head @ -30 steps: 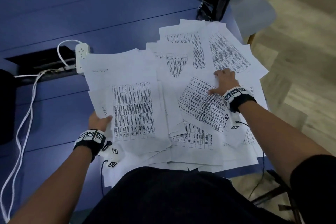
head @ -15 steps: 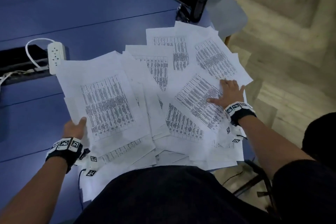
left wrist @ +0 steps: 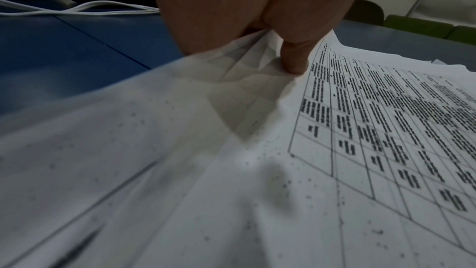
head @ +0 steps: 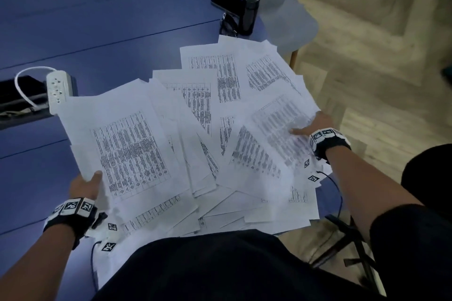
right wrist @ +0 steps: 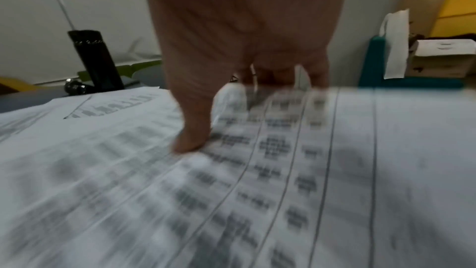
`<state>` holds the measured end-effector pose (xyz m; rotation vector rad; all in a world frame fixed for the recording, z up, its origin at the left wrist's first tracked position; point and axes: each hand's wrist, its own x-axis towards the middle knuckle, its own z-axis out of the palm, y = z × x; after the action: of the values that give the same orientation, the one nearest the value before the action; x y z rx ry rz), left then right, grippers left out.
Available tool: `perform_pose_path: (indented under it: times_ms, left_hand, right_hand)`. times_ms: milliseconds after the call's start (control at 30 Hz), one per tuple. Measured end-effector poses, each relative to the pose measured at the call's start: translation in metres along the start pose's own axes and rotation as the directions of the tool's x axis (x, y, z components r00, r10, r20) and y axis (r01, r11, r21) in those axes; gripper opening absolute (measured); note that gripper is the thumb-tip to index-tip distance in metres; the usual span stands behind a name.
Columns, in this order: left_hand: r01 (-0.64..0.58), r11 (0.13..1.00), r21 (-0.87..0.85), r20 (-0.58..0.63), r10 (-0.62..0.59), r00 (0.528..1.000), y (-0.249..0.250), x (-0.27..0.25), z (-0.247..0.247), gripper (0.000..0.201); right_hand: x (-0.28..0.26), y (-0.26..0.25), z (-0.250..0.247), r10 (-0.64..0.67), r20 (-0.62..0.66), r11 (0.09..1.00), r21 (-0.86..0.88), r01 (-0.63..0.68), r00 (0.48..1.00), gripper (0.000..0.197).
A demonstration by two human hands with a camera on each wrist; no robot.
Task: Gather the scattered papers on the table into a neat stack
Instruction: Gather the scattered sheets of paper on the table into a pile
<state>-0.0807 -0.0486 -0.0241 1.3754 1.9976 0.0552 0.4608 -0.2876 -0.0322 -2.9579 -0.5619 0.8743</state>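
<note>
A loose fan of printed papers [head: 195, 144] covers the near right part of the blue desk [head: 110, 19], the sheets overlapping at many angles and the nearest ones reaching past the desk's near edge toward the person's dark clothing. The left hand [head: 84, 187] grips the left side of the pile: in the left wrist view its thumb [left wrist: 296, 58] presses down on the top sheet, which carries a printed table, while the fingers pass out of sight under the paper, so the sheets are pinched between them and creased at the grip. The right hand [head: 318, 124] holds the right edge of the pile at the desk's right side, thumb [right wrist: 193, 136] lying on a printed sheet and the fingers curled down past that sheet's edge; the paper there is smeared with motion blur. At the far right corner of the desk a black cylindrical bottle [head: 250, 11] stands upright, with a dark phone [head: 223, 0] lying just to its left. On the far left a white power strip [head: 57, 91] lies beside a dark recess in the desk, its white cable [head: 27, 80] looping out to the left. Both wrists wear dark bands with black-and-white markers.
</note>
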Motion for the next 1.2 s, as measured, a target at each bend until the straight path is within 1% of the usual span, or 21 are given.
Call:
perform_pose_path:
  times_ms: [67, 100, 133, 167, 200, 300, 400, 433, 500, 567, 633, 700, 733, 767, 833, 900, 967, 1000, 1067, 1133, 1200]
  left_hand:
    - [0.008, 1.000, 0.007, 0.001, -0.008, 1.000, 0.002, -0.003, 0.000, 0.046]
    - [0.012, 1.000, -0.001, 0.001, -0.012, 1.000, 0.003, -0.005, 0.001, 0.047]
    - [0.010, 1.000, -0.004, -0.006, -0.010, 1.000, 0.005, -0.008, 0.001, 0.047]
    - [0.014, 1.000, -0.012, -0.009, -0.014, 1.000, 0.006, -0.010, 0.001, 0.048]
    - [0.017, 1.000, -0.019, -0.013, -0.017, 1.000, 0.006, -0.012, 0.001, 0.048]
    - [0.023, 0.997, -0.076, 0.003, -0.023, 1.000, 0.003, -0.009, 0.000, 0.048]
    - [0.019, 0.996, -0.083, 0.014, -0.018, 1.000, 0.001, -0.008, -0.001, 0.048]
    - [0.015, 0.996, -0.084, 0.017, -0.014, 1.000, 0.001, -0.007, -0.002, 0.048]
    - [0.014, 0.995, -0.097, 0.022, -0.012, 1.000, 0.000, -0.006, -0.001, 0.047]
    - [0.009, 0.995, -0.096, 0.021, -0.007, 1.000, -0.001, -0.005, 0.000, 0.047]
    - [0.012, 0.994, -0.105, 0.038, -0.008, 0.999, 0.002, -0.006, 0.000, 0.048]
    - [-0.034, 0.993, -0.113, 0.032, 0.038, 0.999, 0.008, -0.007, 0.002, 0.050]
    - [-0.070, 0.990, -0.119, 0.026, 0.074, 0.997, 0.011, -0.006, 0.004, 0.050]
    - [-0.100, 0.987, -0.127, 0.023, 0.104, 0.994, 0.014, -0.007, 0.006, 0.048]
    - [-0.139, 0.979, -0.148, 0.033, 0.146, 0.989, 0.023, -0.010, 0.011, 0.047]
    - [-0.159, 0.977, -0.141, 0.073, 0.171, 0.983, 0.035, -0.015, 0.016, 0.051]
    - [-0.186, 0.980, -0.075, 0.134, 0.195, 0.971, 0.043, -0.015, 0.021, 0.055]
    - [-0.191, 0.980, -0.054, 0.152, 0.197, 0.969, 0.046, -0.013, 0.022, 0.055]
    - [-0.169, 0.984, -0.062, 0.149, 0.176, 0.973, 0.047, -0.010, 0.023, 0.052]
    - [-0.129, 0.988, -0.088, 0.134, 0.140, 0.981, 0.048, -0.010, 0.023, 0.050]
    - [-0.118, 0.987, -0.111, 0.136, 0.132, 0.982, 0.050, -0.013, 0.021, 0.051]
  right_hand:
    - [-0.008, 0.003, -0.004, 0.099, -0.164, 0.994, 0.069, -0.089, 0.981, 0.080]
    - [-0.013, 0.003, -0.005, 0.111, -0.247, 0.992, 0.088, -0.092, 0.962, 0.063]
    - [-0.017, 0.004, -0.005, 0.102, -0.309, 0.992, 0.100, -0.074, 0.946, 0.051]
    - [-0.022, 0.004, -0.004, 0.090, -0.339, 0.991, 0.122, -0.051, 0.936, 0.046]
    - [-0.024, 0.003, -0.001, 0.093, -0.346, 0.986, 0.164, -0.038, 0.934, 0.048]
    - [-0.036, -0.001, 0.006, 0.146, -0.239, 0.945, 0.319, -0.065, 0.960, 0.065]
    - [-0.044, -0.008, 0.013, 0.197, -0.182, 0.922, 0.369, -0.118, 0.963, 0.068]
    - [-0.045, -0.012, 0.017, 0.220, -0.159, 0.909, 0.392, -0.143, 0.962, 0.072]
    - [-0.045, -0.021, 0.026, 0.287, -0.121, 0.886, 0.412, -0.215, 0.950, 0.087]
    - [-0.049, -0.024, 0.034, 0.339, -0.096, 0.888, 0.360, -0.285, 0.936, 0.107]
    - [-0.046, -0.017, 0.044, 0.345, -0.071, 0.874, 0.389, -0.293, 0.936, 0.119]
    - [-0.038, -0.006, 0.048, 0.333, -0.059, 0.849, 0.452, -0.273, 0.941, 0.134]
    - [-0.035, -0.001, 0.046, 0.337, -0.058, 0.841, 0.467, -0.273, 0.940, 0.135]
    - [-0.034, 0.004, 0.041, 0.351, -0.057, 0.833, 0.476, -0.284, 0.935, 0.126]
    - [-0.033, 0.013, 0.032, 0.348, -0.103, 0.831, 0.494, -0.256, 0.932, 0.095]
    - [-0.036, 0.021, 0.020, 0.288, -0.169, 0.842, 0.514, -0.165, 0.943, 0.062]
    - [-0.040, 0.021, 0.012, 0.207, -0.266, 0.859, 0.510, -0.045, 0.942, 0.042]
    - [-0.041, 0.019, 0.007, 0.160, -0.333, 0.872, 0.490, 0.025, 0.929, 0.036]
    - [-0.046, 0.015, -0.005, 0.043, -0.432, 0.895, 0.418, 0.158, 0.901, 0.030]
    - [-0.057, 0.003, -0.022, -0.035, -0.453, 0.870, 0.425, 0.251, 0.891, 0.029]
    - [-0.075, -0.019, -0.040, -0.139, -0.457, 0.818, 0.448, 0.362, 0.879, 0.036]
